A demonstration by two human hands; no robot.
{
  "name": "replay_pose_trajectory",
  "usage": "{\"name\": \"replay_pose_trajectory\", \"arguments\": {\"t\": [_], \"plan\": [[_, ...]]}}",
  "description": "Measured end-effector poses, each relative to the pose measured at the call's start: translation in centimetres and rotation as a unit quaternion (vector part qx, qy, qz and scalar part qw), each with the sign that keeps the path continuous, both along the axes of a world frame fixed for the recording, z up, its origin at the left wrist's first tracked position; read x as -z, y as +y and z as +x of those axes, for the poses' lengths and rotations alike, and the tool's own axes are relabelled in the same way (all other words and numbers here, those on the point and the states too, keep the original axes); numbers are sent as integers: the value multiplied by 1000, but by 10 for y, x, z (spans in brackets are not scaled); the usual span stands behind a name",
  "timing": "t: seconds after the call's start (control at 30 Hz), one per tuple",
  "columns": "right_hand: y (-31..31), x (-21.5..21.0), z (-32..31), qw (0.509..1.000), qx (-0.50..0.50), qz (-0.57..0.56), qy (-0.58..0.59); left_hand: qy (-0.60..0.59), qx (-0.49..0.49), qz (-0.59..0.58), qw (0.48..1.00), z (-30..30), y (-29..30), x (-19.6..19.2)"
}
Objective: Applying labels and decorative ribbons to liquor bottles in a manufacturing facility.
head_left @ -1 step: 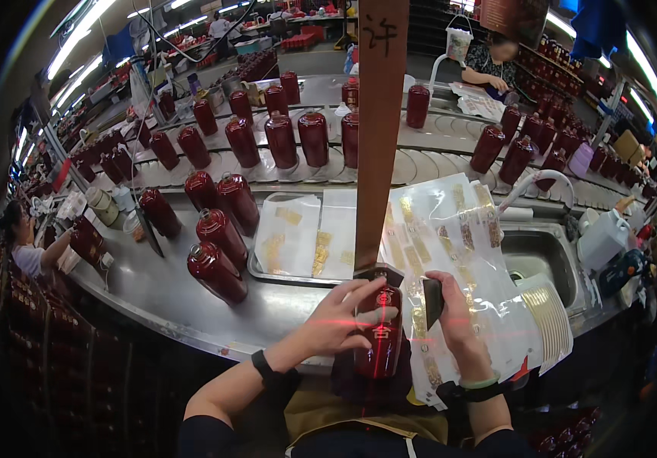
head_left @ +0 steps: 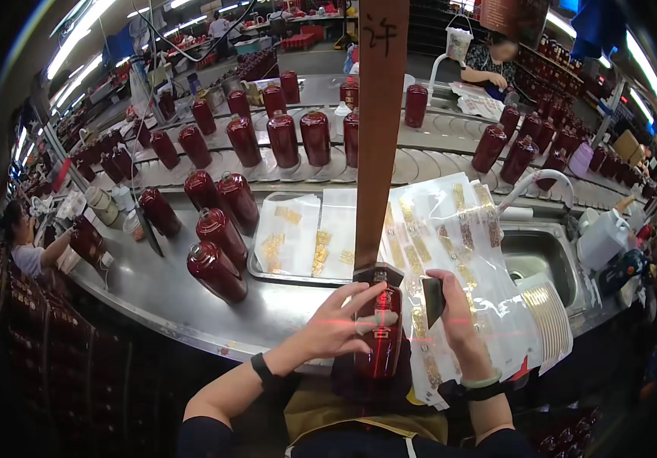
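A dark red glossy bottle [head_left: 380,359] is in front of me at the foot of a brown upright post [head_left: 378,153]. Thin red light lines cross it, and its front bears gold markings. My left hand [head_left: 336,324] has its fingers spread, some tips touching the bottle's front; one finger wears a pale cover. Just right of the bottle, my right hand [head_left: 456,313] grips a dark, flat scraper-like piece [head_left: 433,301], apart from the glass. Transparent sheets with gold decals [head_left: 450,267] lie beside and beneath that hand. Whatever supports the bottle's base is hard to make out.
Several red bottles [head_left: 217,271] stand on the metal table at left, near a tray [head_left: 256,256] with gold decals. Behind runs a conveyor [head_left: 427,168] carrying more bottles. At right are a sink [head_left: 546,259] and a white jug [head_left: 603,237]. Another person [head_left: 489,69] sits across.
Bottles on the near conveyor lane have shifted slightly right, and those on the far lane slightly left. My left fingertips have moved slightly on the bottle. My right hand has barely moved.
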State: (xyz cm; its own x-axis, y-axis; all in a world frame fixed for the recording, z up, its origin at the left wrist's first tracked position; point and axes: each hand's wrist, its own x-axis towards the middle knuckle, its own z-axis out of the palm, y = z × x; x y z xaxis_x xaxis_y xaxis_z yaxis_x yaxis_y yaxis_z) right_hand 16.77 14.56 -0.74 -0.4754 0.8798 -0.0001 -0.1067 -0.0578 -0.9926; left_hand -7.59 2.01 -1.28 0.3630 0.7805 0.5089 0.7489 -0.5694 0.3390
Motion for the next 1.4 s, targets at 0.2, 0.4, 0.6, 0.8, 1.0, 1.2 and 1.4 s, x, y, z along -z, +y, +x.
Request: {"name": "replay_pose_trajectory", "arguments": {"t": [0.2, 0.4, 0.6, 0.8, 1.0, 1.2, 1.4], "plan": [[-12, -49, -15, 966, 25, 231, -114, 8, -2, -20, 1000, 13, -33, 12], [-30, -60, -26, 741, -94, 649, -145, -183, -155, 11, 971, 26, -65, 8], [-37, -45, -44, 742, -215, 603, -198, -348, -257, 31, 901, 30, -53, 3], [-4, -68, -47, 650, -69, 729, -204, -376, -228, 48, 897, 36, -45, 3], [-23, -32, -39, 785, -172, 586, -105, -429, -252, -9, 868, 41, -40, 10], [1, -18, -19, 768, -25, 627, -131, -467, -240, -23, 851, 46, -48, 4], [-24, -20, -20, 834, -97, 539, -67, -510, -241, -31, 825, 50, -47, 10]]}}
